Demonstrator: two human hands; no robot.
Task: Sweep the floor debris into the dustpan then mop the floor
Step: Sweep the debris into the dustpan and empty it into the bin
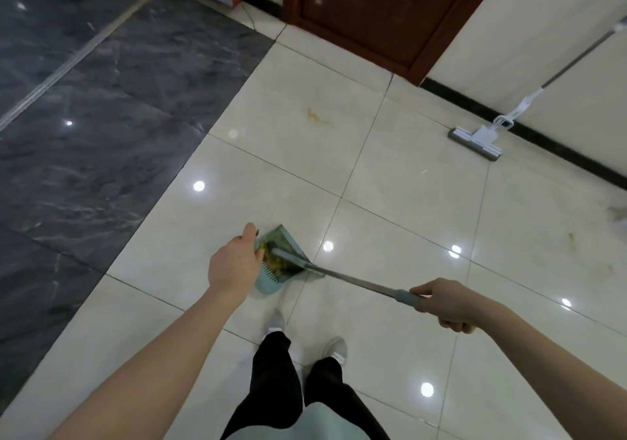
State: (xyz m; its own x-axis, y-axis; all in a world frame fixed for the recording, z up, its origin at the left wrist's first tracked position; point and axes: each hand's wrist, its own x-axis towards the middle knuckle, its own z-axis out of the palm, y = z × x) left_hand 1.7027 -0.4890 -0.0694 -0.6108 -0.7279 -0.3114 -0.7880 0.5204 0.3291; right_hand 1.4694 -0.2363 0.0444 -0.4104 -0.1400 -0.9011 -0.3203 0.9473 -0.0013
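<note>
Open tiles (390, 202) ahead (mop (475, 143) by wall (543, 49))

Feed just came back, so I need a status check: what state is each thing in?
Dustpan: held by left hand, holds yellowish debris.
Broom: gripped by right hand, head in dustpan.
Mop: unused, leaning on wall.
Door: closed.
Floor: yellow stains remain.

Indoor hallway or lobby, home or office unclear: glossy cream floor tiles (390, 175) meet dark marble-look slabs (101, 107), brown wooden door (380, 9), black baseboard (543, 137), mop (481, 141) leaning on wall.
</note>
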